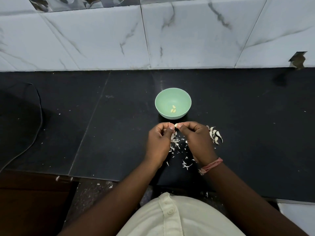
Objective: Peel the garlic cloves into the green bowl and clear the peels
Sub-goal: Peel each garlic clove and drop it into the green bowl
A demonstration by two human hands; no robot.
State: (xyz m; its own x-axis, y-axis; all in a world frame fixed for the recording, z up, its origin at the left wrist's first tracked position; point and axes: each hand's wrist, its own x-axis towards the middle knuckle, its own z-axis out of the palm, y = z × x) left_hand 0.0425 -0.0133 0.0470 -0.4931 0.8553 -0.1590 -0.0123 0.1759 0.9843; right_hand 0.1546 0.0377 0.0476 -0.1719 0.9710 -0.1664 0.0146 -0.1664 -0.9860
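The green bowl (173, 92) stands on the black counter with three peeled cloves (173, 109) at its bottom. Just in front of it, my left hand (160, 142) and my right hand (196, 138) meet fingertip to fingertip, both pinching one garlic clove (176, 125) held above the counter. A small pile of unpeeled cloves (215, 135) lies to the right of my right hand. Loose white peels (178, 147) are scattered on the counter under and between my hands.
A marble-tiled wall (153, 40) rises behind the black counter (247, 125). A dark bag-like object (18, 113) with a cord lies at the far left. The counter's front edge runs near my body.
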